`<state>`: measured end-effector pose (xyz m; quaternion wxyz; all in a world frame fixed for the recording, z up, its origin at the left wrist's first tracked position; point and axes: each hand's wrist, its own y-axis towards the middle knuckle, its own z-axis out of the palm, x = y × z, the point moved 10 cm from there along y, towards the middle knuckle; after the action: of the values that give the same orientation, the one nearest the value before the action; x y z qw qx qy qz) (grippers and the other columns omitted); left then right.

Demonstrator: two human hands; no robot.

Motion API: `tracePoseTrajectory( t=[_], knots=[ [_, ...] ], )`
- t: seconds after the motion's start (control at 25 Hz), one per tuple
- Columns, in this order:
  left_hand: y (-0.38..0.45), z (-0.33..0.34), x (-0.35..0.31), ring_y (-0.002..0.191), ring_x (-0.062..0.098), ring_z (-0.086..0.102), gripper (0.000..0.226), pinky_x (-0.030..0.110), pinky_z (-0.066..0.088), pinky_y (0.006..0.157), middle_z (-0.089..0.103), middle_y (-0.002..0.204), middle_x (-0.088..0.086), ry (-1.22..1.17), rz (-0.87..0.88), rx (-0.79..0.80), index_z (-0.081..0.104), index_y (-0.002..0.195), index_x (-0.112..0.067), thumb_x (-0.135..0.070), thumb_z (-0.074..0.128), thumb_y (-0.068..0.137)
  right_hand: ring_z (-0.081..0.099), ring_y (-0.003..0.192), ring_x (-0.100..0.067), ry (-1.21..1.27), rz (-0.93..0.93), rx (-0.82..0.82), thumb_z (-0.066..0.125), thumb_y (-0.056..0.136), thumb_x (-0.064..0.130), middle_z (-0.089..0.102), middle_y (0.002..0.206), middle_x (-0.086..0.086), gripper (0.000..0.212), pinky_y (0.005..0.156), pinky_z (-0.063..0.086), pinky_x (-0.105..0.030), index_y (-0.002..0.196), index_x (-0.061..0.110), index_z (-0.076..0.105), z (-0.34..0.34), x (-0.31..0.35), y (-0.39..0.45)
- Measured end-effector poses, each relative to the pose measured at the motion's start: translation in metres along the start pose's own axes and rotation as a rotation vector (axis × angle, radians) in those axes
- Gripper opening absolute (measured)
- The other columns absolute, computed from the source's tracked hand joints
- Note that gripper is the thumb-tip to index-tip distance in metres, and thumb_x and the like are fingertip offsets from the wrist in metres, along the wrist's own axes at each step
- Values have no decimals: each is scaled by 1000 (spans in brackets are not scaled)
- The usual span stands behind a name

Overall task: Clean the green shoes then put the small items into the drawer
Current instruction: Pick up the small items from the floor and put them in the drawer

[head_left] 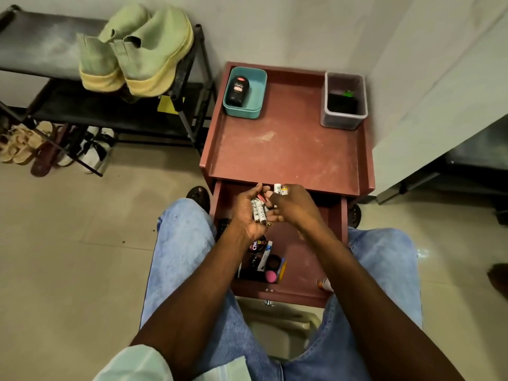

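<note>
Over the open drawer (277, 237) at the desk's (286, 149) front edge, we cup small cylindrical batteries (259, 209) in our left hand (248, 210); our right hand (291, 204) pinches two more, partly hidden. The knit green shoes (134, 50) sit on the rack (189, 78).

We've got a reddish-brown side table (286, 149) with a matching drawer (310, 259), dusty pale smudges on its top. The green shoes (134, 50) are a soft sage with pale yellow soles, sitting on a black rack (55, 48). Teal tray (245, 90) holds a black bottle (237, 88) with a red cap and white lettering. Grey bin (344, 100) has something black with a bright green bit inside. The batteries (259, 209) are white with grey print and red ends. In the drawer we spot a black tin (258, 244) with red and white lettering, plus a pink round thing (271, 276). Jeans (181, 243) are light blue, floor tiles (68, 243) are cream.
</note>
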<state>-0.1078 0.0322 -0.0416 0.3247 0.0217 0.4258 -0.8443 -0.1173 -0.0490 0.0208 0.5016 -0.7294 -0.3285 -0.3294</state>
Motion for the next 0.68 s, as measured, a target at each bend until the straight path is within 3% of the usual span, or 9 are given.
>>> tracePoseTrajectory(
  t=[0.08, 0.16, 0.24, 0.36, 0.44, 0.56, 0.68],
  knots=[
    [1, 5, -2, 37, 22, 53, 26, 25, 46, 40, 54, 55, 8, -1, 11, 28, 55, 79, -10, -28, 48, 97, 69, 57, -26, -6, -66, 1, 60, 94, 26, 72, 77, -10, 18, 56, 59, -40, 94, 8, 60, -8, 9, -4],
    [2, 0, -6, 45, 20, 56, 25, 28, 50, 47, 56, 61, 7, -16, 37, -10, 56, 77, -10, -26, 51, 95, 62, 48, -20, 72, -98, -6, 58, 97, 20, 70, 75, -12, 14, 43, 47, -26, 90, 8, 59, -20, 12, -8],
    [4, -13, -11, 47, 15, 56, 26, 20, 48, 46, 57, 58, 4, 7, 42, -105, 57, 73, -10, -25, 52, 94, 51, 41, -11, 142, -23, -36, 61, 94, 17, 64, 69, -8, 12, 38, 36, -20, 90, 6, 65, -37, -6, -3],
    [2, -19, -18, 42, 12, 53, 29, 14, 37, 41, 55, 53, 1, 56, 29, -163, 55, 72, -11, -25, 49, 96, 38, 35, -5, 54, 179, -27, 69, 89, 15, 56, 64, -4, 13, 35, 27, -16, 94, 3, 70, -43, -63, 11],
    [2, -22, -17, 41, 12, 51, 29, 13, 34, 41, 53, 53, 1, 97, 17, -189, 55, 71, -11, -24, 48, 96, 37, 31, -5, 31, 317, 40, 67, 89, 9, 57, 66, -7, 7, 35, 26, -13, 95, 7, 67, -26, -106, 16],
    [3, -21, -15, 40, 13, 50, 28, 14, 33, 41, 52, 53, 3, 141, -15, -200, 55, 71, -10, -22, 47, 96, 39, 28, -7, -139, 435, 82, 61, 91, 4, 58, 56, -7, 20, 34, 29, -10, 101, 21, 58, -14, -158, 20],
    [7, -20, -23, 41, 13, 50, 28, 14, 34, 41, 53, 57, 3, 132, -5, -198, 56, 71, -10, -21, 46, 95, 48, 44, -11, -336, 436, 68, 59, 89, 6, 55, 58, -3, 20, 45, 41, -19, 72, 16, 55, -17, -190, 23]
  ],
)
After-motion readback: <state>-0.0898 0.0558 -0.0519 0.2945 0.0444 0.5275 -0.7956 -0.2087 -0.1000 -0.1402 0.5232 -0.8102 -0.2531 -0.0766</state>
